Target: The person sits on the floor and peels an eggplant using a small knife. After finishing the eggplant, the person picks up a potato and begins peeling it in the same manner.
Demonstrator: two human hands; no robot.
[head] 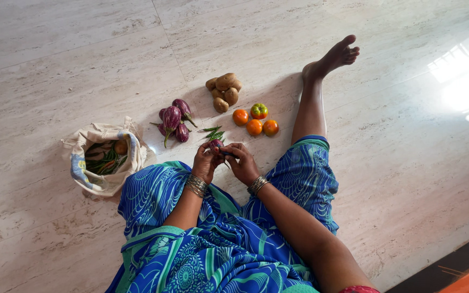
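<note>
Eggplant (216, 144), a small purple one, sits pinched between both hands just above the person's lap in the head view, close to the floor (55, 65). The left hand (206, 161) curls around its body, fingers closed on it, while the right hand (241, 161) grips the stem end, where something thin and dark shows; whether that is the stalk or a small tool is too small to tell. To handle it well, it seems wise that the left hand keeps a firm wrap so the eggplant cannot roll, and that the right hand works in short pulls away from the fingers. Just beyond the hands lie a few green chillies (213, 132), then a cluster of more eggplants (173, 120), a heap of potatoes (223, 89), and four tomatoes (255, 120), three orange and one partly green. To the left, well apart from the hands, a cloth bag (104, 160) stands open with green vegetables inside. The right leg (313, 97) stretches out beside the tomatoes, so room on that side is narrow; the chillies are nearest and easiest to knock. The pale marble floor spreads wide ahead and to the left, while a dark edge (451, 260) crosses the lower right corner, far from the work.
</note>
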